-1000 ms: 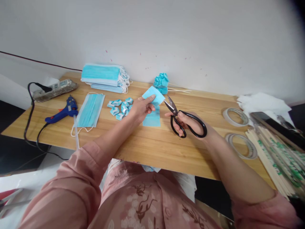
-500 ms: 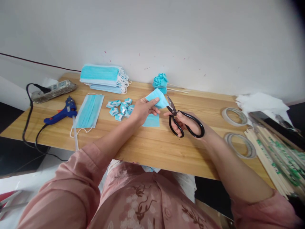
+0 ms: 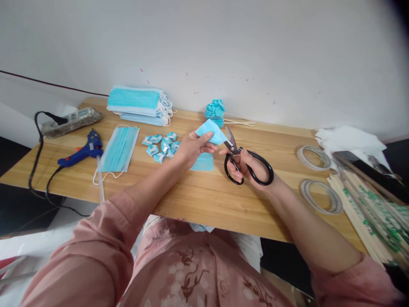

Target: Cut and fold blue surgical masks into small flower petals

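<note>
Left hand: the left hand (image 3: pixel 198 147) has its grip clamped on a light-blue square of thin fabric (image 3: pixel 211 131), thumb on top, fingers beneath.
Square, position: raised over the surface (image 3: pixel 191 200), mid-length, nearer the far edge than the near edge.
Right hand: the right hand (image 3: pixel 257 167) has its grip closed around the loops of black-handled metal scissors (image 3: pixel 234 150).
Blades: parted, pointing to the far edge, at the square's right corner; whether they cut into it cannot be told.
Under the left hand: a second flat light-blue piece of fabric (image 3: pixel 203 163) lies on the surface, partly hidden.
Left of the hands: a cluster of small folded blue-and-white pieces (image 3: pixel 165 146).
Far edge, centre: a turquoise ruffled flower (image 3: pixel 215 110) with thin pale wooden sticks (image 3: pixel 241 123) beside it.
Far edge, left: a stack of blue pleated face masks with white loops (image 3: pixel 134 100).
Toward left edge: a single blue pleated face mask (image 3: pixel 119 149); beside it a blue glue gun (image 3: pixel 81 154), nozzle to the far edge; beyond, a grey power strip (image 3: pixel 73 121).
Toward right edge: two pale tape rolls (image 3: pixel 327 158), apart; crumpled white sheets (image 3: pixel 349 138) at the far-right corner; green-printed bundles of pale sticks (image 3: pixel 370 209) nearer.
</note>
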Tool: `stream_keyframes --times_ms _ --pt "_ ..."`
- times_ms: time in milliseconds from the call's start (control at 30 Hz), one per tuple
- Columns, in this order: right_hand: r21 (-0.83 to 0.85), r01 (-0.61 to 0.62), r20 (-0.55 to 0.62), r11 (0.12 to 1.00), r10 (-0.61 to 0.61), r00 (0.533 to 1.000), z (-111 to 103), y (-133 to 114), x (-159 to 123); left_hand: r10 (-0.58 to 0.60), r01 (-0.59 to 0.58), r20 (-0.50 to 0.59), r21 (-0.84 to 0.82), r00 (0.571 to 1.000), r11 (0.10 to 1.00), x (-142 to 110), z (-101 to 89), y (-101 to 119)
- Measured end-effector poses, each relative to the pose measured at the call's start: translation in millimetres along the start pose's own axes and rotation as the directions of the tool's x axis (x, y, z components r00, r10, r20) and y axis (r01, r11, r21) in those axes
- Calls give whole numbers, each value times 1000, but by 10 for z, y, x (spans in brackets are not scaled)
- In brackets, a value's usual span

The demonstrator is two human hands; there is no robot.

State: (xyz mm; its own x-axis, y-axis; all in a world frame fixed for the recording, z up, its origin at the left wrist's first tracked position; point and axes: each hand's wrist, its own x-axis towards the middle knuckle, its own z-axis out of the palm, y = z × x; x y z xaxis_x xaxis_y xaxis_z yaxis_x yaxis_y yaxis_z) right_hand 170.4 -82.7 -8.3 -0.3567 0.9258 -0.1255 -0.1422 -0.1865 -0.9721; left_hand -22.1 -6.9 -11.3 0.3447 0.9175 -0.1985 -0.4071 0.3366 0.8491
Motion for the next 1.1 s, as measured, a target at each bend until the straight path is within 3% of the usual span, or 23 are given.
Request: stream_keyframes --times_ms 1100 --pt "20 23 -75 1000 -22 997 79 30 8 5 -5 2 -15 1000 1000 -5 11 -8"
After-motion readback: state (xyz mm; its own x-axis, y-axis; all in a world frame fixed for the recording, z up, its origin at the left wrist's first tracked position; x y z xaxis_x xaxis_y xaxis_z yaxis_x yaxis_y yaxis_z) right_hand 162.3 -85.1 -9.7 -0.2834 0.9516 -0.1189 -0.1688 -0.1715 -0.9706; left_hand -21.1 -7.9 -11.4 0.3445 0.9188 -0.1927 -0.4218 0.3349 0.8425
